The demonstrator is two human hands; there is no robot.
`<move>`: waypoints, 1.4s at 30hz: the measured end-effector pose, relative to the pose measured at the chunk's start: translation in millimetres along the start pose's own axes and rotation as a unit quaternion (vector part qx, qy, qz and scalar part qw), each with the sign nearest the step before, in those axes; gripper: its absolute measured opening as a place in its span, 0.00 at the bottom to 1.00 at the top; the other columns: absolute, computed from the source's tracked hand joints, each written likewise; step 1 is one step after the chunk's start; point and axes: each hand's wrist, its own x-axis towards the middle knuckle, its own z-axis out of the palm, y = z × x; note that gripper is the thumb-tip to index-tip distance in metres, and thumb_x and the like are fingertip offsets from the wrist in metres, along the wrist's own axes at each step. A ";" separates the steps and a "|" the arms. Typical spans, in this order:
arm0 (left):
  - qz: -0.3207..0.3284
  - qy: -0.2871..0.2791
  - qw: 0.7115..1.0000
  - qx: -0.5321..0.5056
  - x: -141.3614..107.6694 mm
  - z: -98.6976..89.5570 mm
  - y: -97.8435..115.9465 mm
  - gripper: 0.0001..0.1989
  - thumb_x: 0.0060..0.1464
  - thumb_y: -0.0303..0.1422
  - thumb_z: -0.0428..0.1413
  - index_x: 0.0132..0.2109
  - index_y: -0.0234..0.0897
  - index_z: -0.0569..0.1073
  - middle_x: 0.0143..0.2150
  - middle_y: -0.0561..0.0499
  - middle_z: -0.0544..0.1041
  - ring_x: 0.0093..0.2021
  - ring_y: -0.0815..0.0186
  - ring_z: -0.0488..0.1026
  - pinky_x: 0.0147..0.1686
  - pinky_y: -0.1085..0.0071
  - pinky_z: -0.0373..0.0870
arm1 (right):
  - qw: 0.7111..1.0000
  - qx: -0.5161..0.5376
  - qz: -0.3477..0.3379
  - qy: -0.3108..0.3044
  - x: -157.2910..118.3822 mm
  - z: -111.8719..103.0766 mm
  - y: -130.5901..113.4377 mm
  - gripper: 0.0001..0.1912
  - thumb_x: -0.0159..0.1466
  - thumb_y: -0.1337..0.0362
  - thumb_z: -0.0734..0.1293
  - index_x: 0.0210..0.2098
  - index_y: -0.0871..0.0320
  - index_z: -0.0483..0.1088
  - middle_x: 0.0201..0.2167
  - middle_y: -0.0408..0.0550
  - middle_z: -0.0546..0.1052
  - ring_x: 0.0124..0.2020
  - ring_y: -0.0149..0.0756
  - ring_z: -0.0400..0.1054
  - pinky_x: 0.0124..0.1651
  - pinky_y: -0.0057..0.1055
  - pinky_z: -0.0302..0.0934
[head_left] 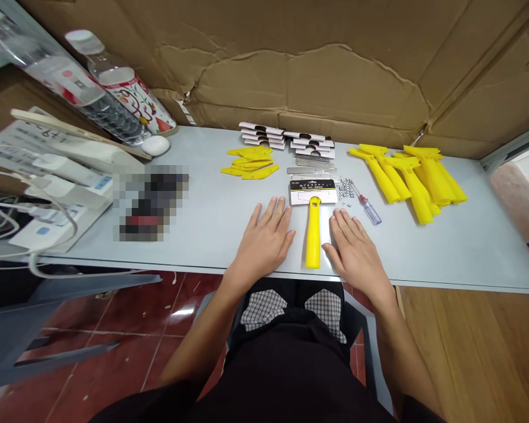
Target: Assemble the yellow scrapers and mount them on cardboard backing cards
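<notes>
My left hand lies flat on the pale table, holding nothing. Flat on the other side rests my right hand, its fingers stretched out. Between them lies a scraper with a yellow handle, its head covered by a black-and-white card sleeve. Beyond it are a stack of metal blades and a pile of small screws. A screwdriver with a clear handle is near my right fingertips. Yellow flat plates lie ahead of my left hand, and several yellow handles are heaped to the right.
Folded card sleeves are stacked at the back, before a cardboard wall. Plastic bottles, power strips with white cables and a blurred dark object occupy the left. The table's front edge runs past my wrists.
</notes>
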 end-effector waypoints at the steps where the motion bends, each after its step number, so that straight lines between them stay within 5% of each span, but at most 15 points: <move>1: -0.001 -0.004 1.000 0.002 0.1 0.1 0.2 0.36 0.75 0.38 0.49 0.83 0.42 0.48 0.82 0.32 0.58 0.82 0.37 0.53 0.78 0.31 0.49 | 1.000 -0.001 0.001 0.002 -0.3 0.5 0.3 0.34 0.80 0.55 0.56 0.78 0.71 0.59 0.80 0.67 0.57 0.83 0.53 0.47 0.83 0.56 0.48; 9: -0.073 -0.037 0.995 0.053 9.8 -11.9 16.0 0.27 0.75 0.37 0.47 0.74 0.29 0.68 0.80 0.31 0.63 0.81 0.42 0.58 0.79 0.40 0.51 | 1.000 -0.012 -0.012 0.020 -2.1 8.9 6.8 0.35 0.81 0.52 0.56 0.78 0.71 0.59 0.80 0.65 0.57 0.83 0.54 0.49 0.82 0.56 0.49; 12: -0.134 0.023 0.989 0.056 22.2 -15.9 32.9 0.22 0.75 0.38 0.51 0.66 0.32 0.76 0.73 0.35 0.74 0.73 0.41 0.69 0.74 0.40 0.62 | 0.999 -0.012 -0.015 0.028 -2.9 11.0 8.4 0.35 0.81 0.52 0.56 0.78 0.70 0.60 0.80 0.64 0.58 0.83 0.53 0.49 0.83 0.56 0.49; 16: -0.147 0.065 0.987 0.021 48.3 -17.9 65.0 0.19 0.74 0.39 0.53 0.63 0.36 0.77 0.64 0.40 0.81 0.58 0.50 0.80 0.58 0.51 0.77 | 0.999 -0.008 -0.018 0.039 -3.2 13.0 9.8 0.35 0.81 0.51 0.56 0.77 0.70 0.61 0.80 0.64 0.59 0.83 0.53 0.50 0.83 0.55 0.49; 22: -0.165 -0.051 0.982 0.075 81.7 -19.4 94.3 0.21 0.75 0.42 0.53 0.61 0.33 0.79 0.64 0.36 0.79 0.51 0.45 0.83 0.44 0.50 0.81 | 0.999 0.011 -0.020 0.041 -2.5 13.4 10.6 0.36 0.81 0.50 0.57 0.79 0.69 0.58 0.80 0.64 0.59 0.83 0.53 0.49 0.82 0.56 0.50; 27: -0.152 -0.062 0.984 0.065 80.2 -14.4 84.9 0.19 0.70 0.27 0.53 0.63 0.29 0.77 0.67 0.35 0.77 0.53 0.43 0.82 0.42 0.49 0.83 | 0.999 0.010 -0.025 0.044 -2.7 14.0 10.4 0.36 0.80 0.49 0.58 0.76 0.70 0.63 0.80 0.66 0.59 0.82 0.55 0.50 0.82 0.57 0.50; 33: -0.101 0.024 0.994 -0.017 51.5 -12.6 61.9 0.18 0.65 0.21 0.54 0.60 0.33 0.77 0.65 0.35 0.77 0.58 0.48 0.81 0.59 0.48 0.81 | 0.998 0.015 -0.034 0.051 -3.0 14.2 10.9 0.36 0.80 0.50 0.60 0.75 0.72 0.64 0.79 0.67 0.60 0.82 0.57 0.51 0.82 0.56 0.50; 42: -0.126 0.114 0.985 0.011 28.6 -55.2 13.1 0.18 0.65 0.25 0.56 0.59 0.35 0.78 0.64 0.37 0.80 0.61 0.49 0.80 0.65 0.50 0.78 | 0.997 0.022 -0.041 0.061 -3.2 12.4 11.1 0.35 0.80 0.50 0.60 0.73 0.72 0.66 0.77 0.69 0.64 0.81 0.58 0.53 0.82 0.58 0.51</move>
